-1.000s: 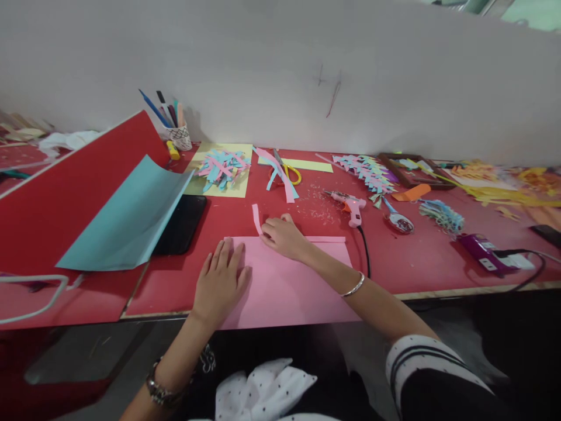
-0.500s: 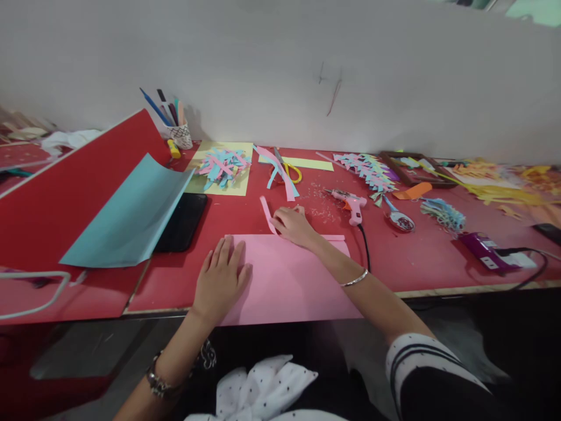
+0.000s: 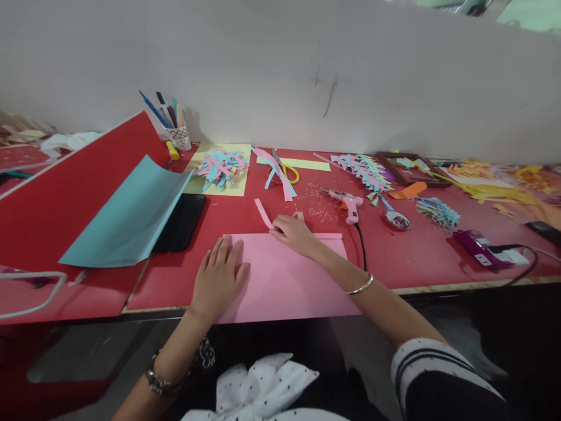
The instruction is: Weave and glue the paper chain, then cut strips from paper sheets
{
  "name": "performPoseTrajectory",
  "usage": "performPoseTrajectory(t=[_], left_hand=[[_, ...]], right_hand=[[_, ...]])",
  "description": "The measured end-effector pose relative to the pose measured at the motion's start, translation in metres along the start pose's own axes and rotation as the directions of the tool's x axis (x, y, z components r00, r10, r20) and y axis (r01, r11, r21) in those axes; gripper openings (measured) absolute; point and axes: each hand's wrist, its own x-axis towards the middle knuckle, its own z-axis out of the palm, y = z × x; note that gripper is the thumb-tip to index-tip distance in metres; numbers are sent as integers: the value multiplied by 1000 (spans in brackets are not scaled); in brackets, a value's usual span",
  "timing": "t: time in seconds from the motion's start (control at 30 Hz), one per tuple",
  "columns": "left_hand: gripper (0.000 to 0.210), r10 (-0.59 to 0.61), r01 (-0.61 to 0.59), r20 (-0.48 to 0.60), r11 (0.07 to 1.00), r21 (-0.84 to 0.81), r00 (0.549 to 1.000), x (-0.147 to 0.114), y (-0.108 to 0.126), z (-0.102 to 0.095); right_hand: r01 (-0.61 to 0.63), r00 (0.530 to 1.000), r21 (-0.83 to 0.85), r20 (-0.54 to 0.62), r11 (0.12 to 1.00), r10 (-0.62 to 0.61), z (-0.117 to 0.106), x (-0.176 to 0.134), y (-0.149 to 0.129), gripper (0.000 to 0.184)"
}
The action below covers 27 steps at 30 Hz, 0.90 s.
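A pink paper sheet (image 3: 289, 286) lies at the table's front edge. My left hand (image 3: 218, 278) rests flat on its left side, fingers spread. My right hand (image 3: 294, 234) is closed at the sheet's far edge, its fingers around a narrow pink paper strip (image 3: 263, 213). The strip's free end curls up to the left of the fingers. Right of the hand, a narrow pink band (image 3: 328, 236) runs along the sheet's far edge. My fingers hide where strip and sheet meet.
A pink glue gun (image 3: 349, 204) with a black cord lies to the right. Scissors (image 3: 287, 171) and cut strips (image 3: 284, 186) are behind. A blue paper sheet (image 3: 127, 216) leans at left over a black tablet-like slab (image 3: 186, 225). A pen cup (image 3: 179, 137) stands by the wall.
My right hand has shifted very slightly, and the strip's free end leans further left. My left hand stays flat on the sheet. The whole view has moved a little.
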Motion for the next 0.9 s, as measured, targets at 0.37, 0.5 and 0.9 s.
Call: performPoseTrajectory(t=[0.37,0.5,0.9], left_hand=[[46,-1,1,10,1000,-1,1000,0,0,0],[46,-8,8,6,1000,-10,1000,0,0,-1],[46,-3,3,15,1000,-4,1000,0,-2,-7]], right_hand=[[-57,998,41,-11,998,58,0,7,10,25],[-45,998,67,-50,997,48,-2,0,13,24],[109,994,-140,16,984,-108,-6,-13,5,18]])
